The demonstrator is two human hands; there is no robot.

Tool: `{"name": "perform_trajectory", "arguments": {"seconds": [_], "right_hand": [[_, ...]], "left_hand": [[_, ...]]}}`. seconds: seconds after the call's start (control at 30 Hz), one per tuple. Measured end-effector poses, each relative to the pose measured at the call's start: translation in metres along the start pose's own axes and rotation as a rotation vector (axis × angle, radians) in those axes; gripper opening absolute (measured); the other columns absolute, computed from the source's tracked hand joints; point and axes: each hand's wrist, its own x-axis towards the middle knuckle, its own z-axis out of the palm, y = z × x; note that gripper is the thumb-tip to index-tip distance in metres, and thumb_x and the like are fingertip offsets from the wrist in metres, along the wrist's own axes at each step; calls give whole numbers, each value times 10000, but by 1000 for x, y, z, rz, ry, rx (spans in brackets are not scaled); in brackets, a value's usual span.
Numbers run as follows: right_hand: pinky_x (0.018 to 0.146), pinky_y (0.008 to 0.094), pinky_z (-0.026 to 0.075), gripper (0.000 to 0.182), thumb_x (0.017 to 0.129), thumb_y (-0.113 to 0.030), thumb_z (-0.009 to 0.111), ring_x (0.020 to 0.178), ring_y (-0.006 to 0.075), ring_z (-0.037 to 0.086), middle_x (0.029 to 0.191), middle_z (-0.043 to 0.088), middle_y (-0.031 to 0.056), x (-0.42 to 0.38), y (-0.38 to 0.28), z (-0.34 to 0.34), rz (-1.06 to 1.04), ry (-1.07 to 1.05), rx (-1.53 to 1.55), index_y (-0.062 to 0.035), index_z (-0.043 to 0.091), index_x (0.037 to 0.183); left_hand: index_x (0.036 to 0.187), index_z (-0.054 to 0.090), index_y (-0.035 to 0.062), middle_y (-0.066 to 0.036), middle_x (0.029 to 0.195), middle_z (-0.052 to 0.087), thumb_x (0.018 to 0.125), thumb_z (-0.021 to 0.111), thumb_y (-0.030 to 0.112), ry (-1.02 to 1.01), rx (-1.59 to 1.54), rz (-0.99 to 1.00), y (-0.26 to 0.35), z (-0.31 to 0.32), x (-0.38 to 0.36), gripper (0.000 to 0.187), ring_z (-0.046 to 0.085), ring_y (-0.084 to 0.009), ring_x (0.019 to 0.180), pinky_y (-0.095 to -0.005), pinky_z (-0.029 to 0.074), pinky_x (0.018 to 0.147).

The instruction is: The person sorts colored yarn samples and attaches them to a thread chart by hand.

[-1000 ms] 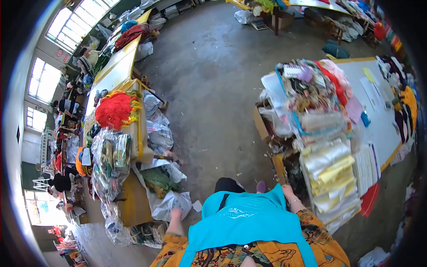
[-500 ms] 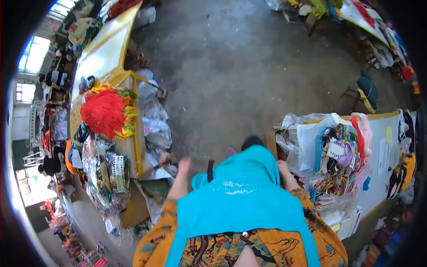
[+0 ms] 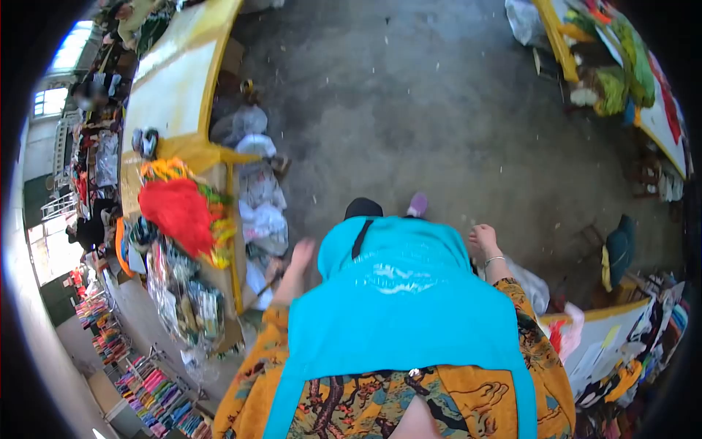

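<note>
My left hand [image 3: 302, 254] hangs at my side, smeared by motion, so its fingers do not show clearly. It is nearest to the white plastic bags [image 3: 262, 228] along the left table's edge and seems to touch nothing. On the other side my right hand [image 3: 482, 238] hangs over the floor with its fingers curled in and nothing visible in them. A thin bracelet [image 3: 495, 257] circles that wrist. Between my hands a turquoise apron [image 3: 402, 293] covers my front, and two feet show beyond it, one in a black shoe [image 3: 363, 208].
At left a yellow-edged table [image 3: 179, 95] carries a red and yellow yarn pile [image 3: 175, 216] and plastic-wrapped bundles [image 3: 183, 293]. Concrete floor [image 3: 380, 124] stretches ahead. A chair with a dark green cover [image 3: 620, 249] and a white-topped table [image 3: 596, 351] stand at right.
I have walked forward: the right table with its yarn pile has slid back and mostly out of sight behind my right arm. My right hand has swung forward, and a purple-tipped foot shows more.
</note>
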Motion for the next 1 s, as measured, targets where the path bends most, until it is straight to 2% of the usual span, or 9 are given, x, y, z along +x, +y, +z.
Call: {"name": "perform_trajectory", "arguments": {"seconds": [0.07,0.27,0.47,0.53,0.57,0.73,0.93,0.97,1.0], "right_hand": [[569,268,491,199,897,-208,539,679,126,627,838,652,46,28,-111,-8,-75,-18,3,-85,597,1041],[515,267,487,212,894,-209,563,635,120,623,803,662,49,121,-364,7,-258,46,0,-52,625,1022],[511,301,492,213,879,-218,598,647,144,608,808,645,69,184,-451,47,-119,-4,102,-38,630,989],[510,304,507,188,885,-200,557,626,160,613,768,632,48,183,-466,54,-126,-30,-53,-50,623,976],[496,308,498,169,883,-192,553,609,163,600,732,607,42,184,-473,56,-85,-28,-33,-50,619,945],[410,331,411,134,862,-174,561,468,182,516,613,547,45,222,-515,49,73,8,131,-54,604,819],[600,393,507,240,804,-198,561,662,284,640,674,627,154,380,-600,12,-445,69,-506,14,660,752],[696,415,524,264,807,-207,550,769,311,673,754,658,193,390,-668,15,7,41,-197,26,670,779],[655,399,537,247,823,-195,543,763,294,682,787,674,184,414,-715,3,-497,-59,-716,15,670,797]], "left_hand": [[918,646,66,-150,855,643,883,499,193,-491,454,-245,-12,-35,-39,198,629,-302,846,-422,502,724],[890,638,71,-99,772,596,877,522,204,-307,-298,-1050,9,-112,35,177,592,-244,740,-368,470,629],[862,631,77,-47,688,548,870,546,215,-385,-54,-587,-10,-157,323,162,555,-185,633,-313,439,535],[852,628,78,-30,661,533,868,553,218,-168,-522,-605,7,-180,486,159,543,-166,598,-295,428,503],[911,649,65,-2,664,539,876,586,220,121,-993,-701,94,-224,567,171,545,-141,611,-292,429,504],[1128,629,3,-68,905,677,938,546,202,63,-592,145,311,-372,867,288,621,-136,840,-276,487,766],[1049,641,7,-49,868,650,954,526,218,86,-622,165,337,-400,1017,259,588,-122,831,-269,477,777],[1006,642,8,-29,781,618,946,535,263,42,-569,-91,314,-387,1022,283,560,-117,754,-279,475,713],[965,645,13,-46,729,618,931,529,312,4,-580,-211,284,-372,1017,323,576,-135,709,-303,471,661]]}}
